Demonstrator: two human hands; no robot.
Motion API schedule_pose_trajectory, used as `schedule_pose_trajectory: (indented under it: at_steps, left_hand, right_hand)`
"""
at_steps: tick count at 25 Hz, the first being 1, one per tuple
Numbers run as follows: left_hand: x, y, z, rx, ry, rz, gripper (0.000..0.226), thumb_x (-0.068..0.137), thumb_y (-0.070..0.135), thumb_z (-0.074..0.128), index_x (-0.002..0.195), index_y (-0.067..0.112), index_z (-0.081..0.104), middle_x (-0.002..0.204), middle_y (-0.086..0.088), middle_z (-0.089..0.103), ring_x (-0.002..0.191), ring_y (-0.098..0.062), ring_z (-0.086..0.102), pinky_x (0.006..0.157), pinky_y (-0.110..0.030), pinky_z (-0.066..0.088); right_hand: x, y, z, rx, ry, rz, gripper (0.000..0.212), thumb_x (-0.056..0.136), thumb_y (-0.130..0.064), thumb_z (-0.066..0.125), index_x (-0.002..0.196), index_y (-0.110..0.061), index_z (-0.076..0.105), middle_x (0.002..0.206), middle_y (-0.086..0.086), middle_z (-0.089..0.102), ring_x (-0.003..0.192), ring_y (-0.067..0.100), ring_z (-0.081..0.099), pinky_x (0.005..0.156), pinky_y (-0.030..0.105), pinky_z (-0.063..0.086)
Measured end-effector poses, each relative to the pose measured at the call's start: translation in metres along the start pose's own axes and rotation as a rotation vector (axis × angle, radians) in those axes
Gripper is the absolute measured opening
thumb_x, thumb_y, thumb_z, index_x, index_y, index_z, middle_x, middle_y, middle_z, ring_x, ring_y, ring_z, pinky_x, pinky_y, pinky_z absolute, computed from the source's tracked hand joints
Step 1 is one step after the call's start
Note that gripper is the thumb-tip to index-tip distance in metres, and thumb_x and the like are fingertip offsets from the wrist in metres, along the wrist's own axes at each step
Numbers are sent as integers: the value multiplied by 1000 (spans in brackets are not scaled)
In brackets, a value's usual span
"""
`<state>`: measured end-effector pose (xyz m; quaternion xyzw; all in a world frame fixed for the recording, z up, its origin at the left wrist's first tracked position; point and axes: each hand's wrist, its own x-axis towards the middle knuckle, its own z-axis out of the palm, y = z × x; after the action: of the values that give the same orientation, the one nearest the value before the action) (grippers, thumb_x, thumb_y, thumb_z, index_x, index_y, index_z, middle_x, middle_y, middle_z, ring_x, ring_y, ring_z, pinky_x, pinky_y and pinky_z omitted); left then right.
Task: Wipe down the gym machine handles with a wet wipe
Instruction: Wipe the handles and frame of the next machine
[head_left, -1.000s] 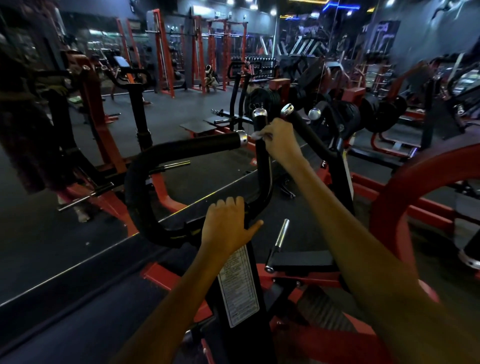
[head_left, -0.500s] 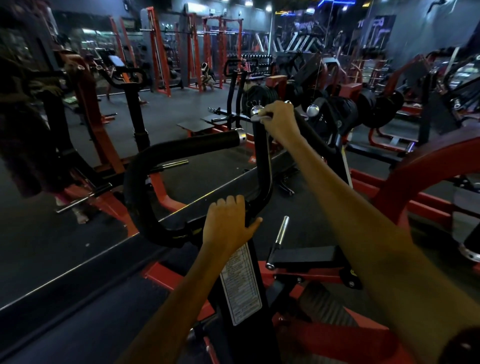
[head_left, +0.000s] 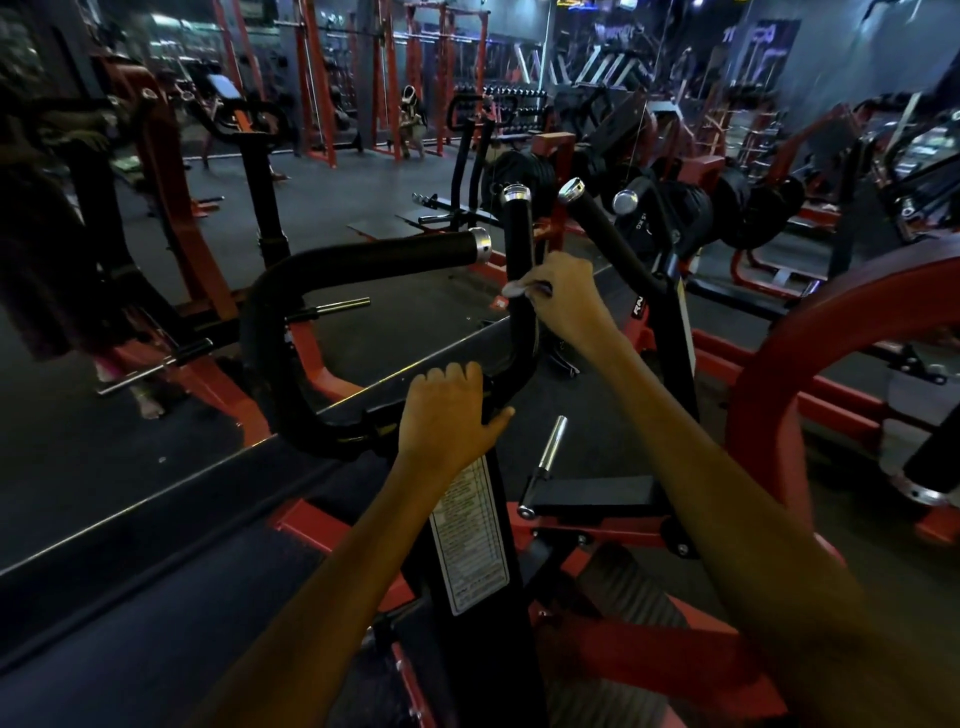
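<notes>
I see one wet wipe (head_left: 519, 289), a pale crumpled edge pressed against the upright handle (head_left: 519, 244), about halfway down its black grip. My right hand (head_left: 566, 301) pinches the wipe, fingers curled round that handle. I count three chrome-capped black handles here: the upright one, a horizontal handle (head_left: 384, 254) reaching left from it, and an angled handle (head_left: 605, 228) just right of it. My left hand (head_left: 447, 415) grips the curved bar (head_left: 511, 382) below, near me, fingers wrapped over the top and thumb out to the right. One white label (head_left: 470, 540) runs down the black post beneath that hand, and one short chrome peg (head_left: 550, 441) stands to its right. Half a second ago my right hand sat at the upright handle's cap; it is now lower on the grip. The left hand has not shifted.
</notes>
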<state>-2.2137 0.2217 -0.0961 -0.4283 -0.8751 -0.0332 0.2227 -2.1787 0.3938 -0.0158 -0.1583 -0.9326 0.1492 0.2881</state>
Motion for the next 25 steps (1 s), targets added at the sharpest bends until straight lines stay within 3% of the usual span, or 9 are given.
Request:
schedule_pose_trajectory:
  at_steps: [4, 6, 8, 10, 12, 14, 16, 19, 25]
  left_hand:
    - [0, -2, 1, -11, -6, 3, 59, 91, 64, 34, 116, 12, 48, 105, -4, 58, 93, -19, 57, 78, -30, 40]
    - [0, -2, 0, -8, -7, 8, 59, 90, 64, 34, 116, 12, 48, 105, -4, 58, 93, -18, 56, 77, -29, 40]
    - [0, -1, 0, -9, -8, 3, 60, 90, 64, 34, 116, 12, 48, 106, -4, 58, 94, -18, 56, 78, -29, 40]
    - [0, -1, 1, -29, -5, 7, 59, 90, 64, 35, 116, 13, 48, 107, -4, 58, 94, -18, 57, 79, -29, 41]
    - [-1, -2, 0, -45, 1, 10, 58, 90, 63, 36, 116, 13, 48, 107, -3, 58, 95, -17, 57, 80, -28, 41]
    - [0, -3, -1, -49, 7, 12, 57, 91, 63, 37, 117, 13, 48, 108, -3, 58, 95, -17, 57, 81, -28, 41]
    - [-1, -4, 0, -50, 8, 18, 57, 91, 62, 36, 118, 13, 48, 108, -3, 58, 95, -17, 57, 82, -28, 41]
    - [0, -3, 1, -51, 15, 23, 56, 91, 62, 36, 117, 14, 47, 108, -3, 58, 95, -17, 56, 82, -28, 41]
    - [0, -3, 1, -59, 12, 16, 55, 91, 61, 37, 115, 14, 48, 106, -4, 58, 95, -18, 56, 81, -29, 40]
  right_hand:
    - [-27, 4, 9, 31, 20, -32, 20, 86, 2, 57, 100, -2, 71, 95, 5, 57, 86, 8, 51, 67, -6, 30]
    - [-33, 8, 4, 54, -81, -39, 16, 84, 1, 61, 95, -1, 72, 84, 3, 61, 71, -5, 51, 63, -4, 34]
    - [-24, 11, -9, 125, -145, -22, 11, 82, -5, 67, 89, 0, 73, 62, -6, 63, 53, -6, 55, 57, 2, 41]
    - [0, 11, -23, 167, -4, 14, 13, 83, -12, 67, 89, -2, 73, 52, -15, 57, 50, -4, 55, 54, 6, 41]
    - [28, 7, -30, 160, 159, 21, 14, 84, -4, 62, 92, 1, 72, 63, -9, 62, 52, -4, 54, 56, 6, 38]
    - [54, 1, -28, 139, 202, 15, 18, 85, 1, 57, 96, 3, 71, 78, 2, 66, 55, -7, 55, 57, 2, 38]
    - [71, -1, -18, 103, 182, 38, 20, 87, -1, 54, 98, 1, 70, 91, 9, 67, 68, -1, 59, 62, 3, 38]
    - [72, 3, -9, -60, 133, 6, 24, 91, -5, 49, 104, -2, 69, 102, 12, 57, 93, 20, 56, 79, 16, 37]
    - [40, 1, -6, -304, -67, -232, 25, 93, -6, 49, 110, 0, 65, 111, 16, 54, 101, 25, 55, 84, 23, 39]
